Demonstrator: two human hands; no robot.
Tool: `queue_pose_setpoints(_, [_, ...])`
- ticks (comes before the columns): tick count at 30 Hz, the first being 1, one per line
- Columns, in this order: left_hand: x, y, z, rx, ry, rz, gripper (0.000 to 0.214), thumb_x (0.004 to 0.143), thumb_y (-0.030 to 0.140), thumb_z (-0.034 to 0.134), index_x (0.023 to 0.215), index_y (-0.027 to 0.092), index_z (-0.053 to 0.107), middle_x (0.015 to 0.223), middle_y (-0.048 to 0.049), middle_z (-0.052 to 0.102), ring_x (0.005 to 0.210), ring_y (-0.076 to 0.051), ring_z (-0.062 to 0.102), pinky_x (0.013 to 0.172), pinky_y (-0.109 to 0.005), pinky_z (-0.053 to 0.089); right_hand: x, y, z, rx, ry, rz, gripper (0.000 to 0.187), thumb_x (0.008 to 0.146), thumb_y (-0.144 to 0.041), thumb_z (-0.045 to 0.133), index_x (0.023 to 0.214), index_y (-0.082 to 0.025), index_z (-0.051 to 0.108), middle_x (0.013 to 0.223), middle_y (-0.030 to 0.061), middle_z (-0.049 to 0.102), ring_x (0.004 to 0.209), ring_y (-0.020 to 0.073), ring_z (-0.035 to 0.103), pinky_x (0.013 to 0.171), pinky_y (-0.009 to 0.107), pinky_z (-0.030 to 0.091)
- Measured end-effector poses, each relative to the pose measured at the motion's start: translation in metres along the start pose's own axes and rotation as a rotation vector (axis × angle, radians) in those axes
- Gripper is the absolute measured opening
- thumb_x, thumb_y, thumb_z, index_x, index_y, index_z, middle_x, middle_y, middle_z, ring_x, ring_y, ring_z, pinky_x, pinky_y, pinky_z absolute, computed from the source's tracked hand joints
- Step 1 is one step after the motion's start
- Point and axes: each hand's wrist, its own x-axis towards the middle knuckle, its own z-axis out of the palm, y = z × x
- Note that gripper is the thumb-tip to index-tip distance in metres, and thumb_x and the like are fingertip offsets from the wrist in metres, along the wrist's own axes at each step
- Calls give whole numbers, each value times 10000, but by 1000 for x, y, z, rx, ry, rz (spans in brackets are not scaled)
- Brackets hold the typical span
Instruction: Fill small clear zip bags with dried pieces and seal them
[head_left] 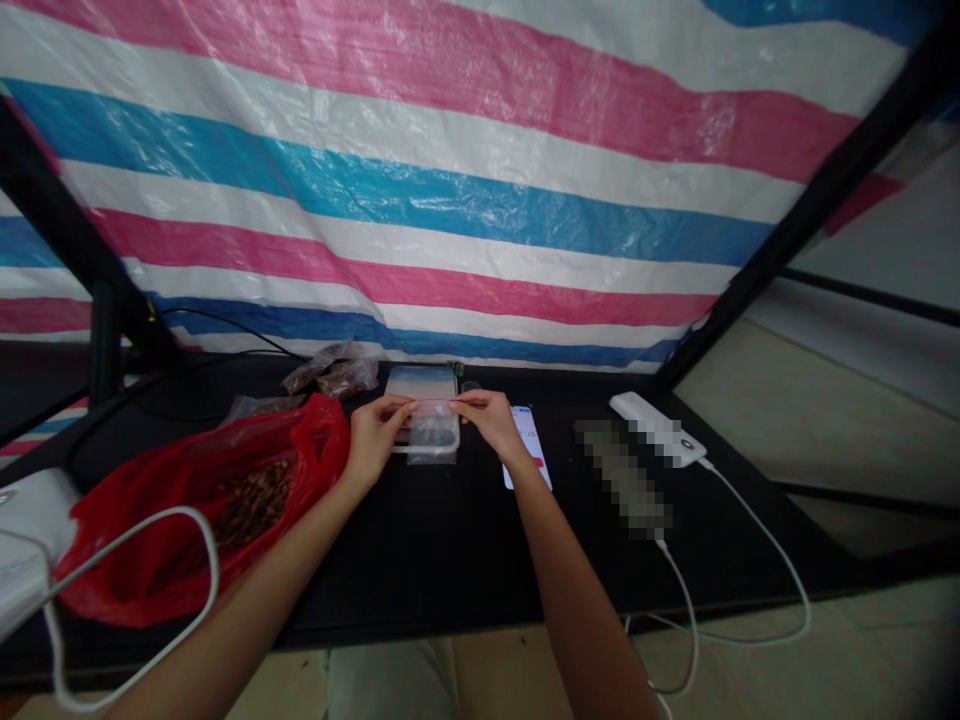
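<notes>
Two bare hands at a black tabletop [465,560]; clock positions are read from the small clear plastic bag [433,440] at the centre. The left hand [379,430] pinches the bag's red-lined upper edge between thumb and fingers at 10 o'clock; the right hand [491,420] grips the same edge likewise at 2 o'clock, so that the edge is stretched between them. The bag hangs toward 6 o'clock, overlapping in view a flat, pale-rimmed rectangular object [421,382] that extends toward 12; whether the two touch cannot be told. At 3 o'clock, partly behind the right wrist, lies a lit smartphone [532,435]; farther out in that direction is a white device [656,428], partly pixelated, with a white cable. At 9 o'clock, an open red plastic bag [142,510] contains brown dried pieces [259,500]. At 10 o'clock lie filled clear packets [349,378]. A striped tarpaulin [450,200] rises at 12.
</notes>
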Motion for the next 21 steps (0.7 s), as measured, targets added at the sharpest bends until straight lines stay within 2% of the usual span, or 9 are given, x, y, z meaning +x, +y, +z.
queue_pose_setpoints(6, [0, 0, -2, 62, 19, 32, 326, 692, 431, 609, 759, 116, 658, 616, -27, 621, 530, -126, 546, 445, -195, 442, 0, 2, 0, -100, -14, 10, 194, 604, -321, 682, 690, -148, 702, 615, 34, 674, 480, 113, 547, 484, 232, 428])
queue_pose_setpoints(15, [-4, -1, -1, 202, 43, 122, 320, 738, 435, 562, 791, 134, 659, 660, -27, 651, 527, -134, 563, 501, -218, 429, -1, 10, 4, -343, 46, -60, 67, 674, -269, 651, 684, -215, 690, 640, 23, 673, 531, 151, 586, 521, 262, 437])
queue_pose_setpoints(21, [-1, 0, -2, 179, -17, 146, 280, 761, 412, 540, 795, 143, 612, 620, 0, 611, 522, -121, 545, 503, -210, 402, -2, 9, 7, -363, 70, -102, 95, 692, -309, 635, 723, -225, 668, 697, 8, 665, 564, 140, 577, 529, 248, 427])
